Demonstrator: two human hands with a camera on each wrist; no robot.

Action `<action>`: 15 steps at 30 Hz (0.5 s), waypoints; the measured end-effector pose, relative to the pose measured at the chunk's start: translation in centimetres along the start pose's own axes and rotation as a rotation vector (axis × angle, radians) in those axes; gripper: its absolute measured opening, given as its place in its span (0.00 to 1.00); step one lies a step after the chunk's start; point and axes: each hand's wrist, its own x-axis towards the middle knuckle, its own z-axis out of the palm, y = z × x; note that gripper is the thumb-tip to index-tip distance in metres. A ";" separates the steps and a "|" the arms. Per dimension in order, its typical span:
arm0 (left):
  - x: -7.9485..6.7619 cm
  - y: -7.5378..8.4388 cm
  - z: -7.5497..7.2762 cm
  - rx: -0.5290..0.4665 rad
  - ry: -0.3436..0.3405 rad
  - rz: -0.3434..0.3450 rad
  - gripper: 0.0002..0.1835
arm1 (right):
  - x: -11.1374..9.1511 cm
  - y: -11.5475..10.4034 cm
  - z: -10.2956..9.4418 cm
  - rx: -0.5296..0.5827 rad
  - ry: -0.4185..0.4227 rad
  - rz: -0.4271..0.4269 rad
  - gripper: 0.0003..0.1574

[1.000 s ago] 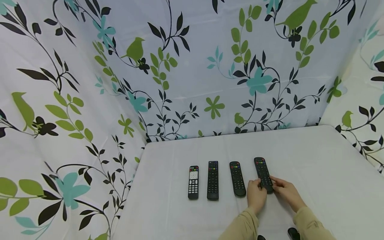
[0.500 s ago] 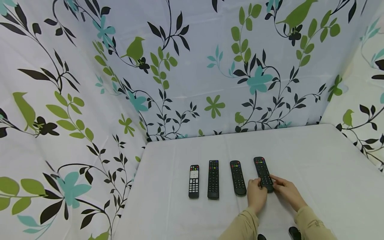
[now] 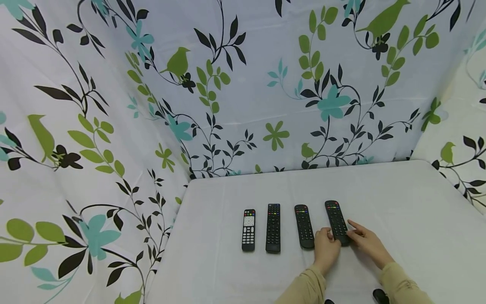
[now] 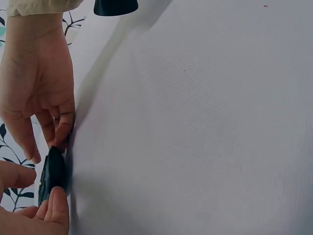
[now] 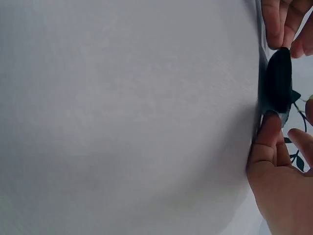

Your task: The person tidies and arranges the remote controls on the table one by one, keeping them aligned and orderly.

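A black remote control [image 3: 336, 221] lies flat on the white-covered table, rightmost in a row. At its lower left edge, my left hand [image 3: 326, 251] touches its side with the fingertips. On the opposite edge my right hand [image 3: 370, 246] touches it, with one finger lifted just off the side. Seen low from the left wrist, the remote's dark end [image 4: 55, 169] sits between the fingertips of both hands, and neither hand wraps round it. The right wrist view shows the same end [image 5: 279, 81] between the hands.
To the left, roughly in line, lie a rounded black remote [image 3: 304, 226], a long black remote [image 3: 273, 228] and a remote with white keys [image 3: 248, 230]. Two dark ends [image 3: 380, 296] show near the front edge. Patterned cloth [image 3: 235, 84] hangs behind the white table [image 3: 212, 211].
One finger of my right hand has eased away from the remote's edge. The remote stays in place on the table. The head view has shifted slightly.
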 end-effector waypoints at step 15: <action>0.8 2.3 -5.4 0.177 -0.083 0.286 0.14 | -1.3 -1.3 -4.3 -0.245 0.089 -0.224 0.39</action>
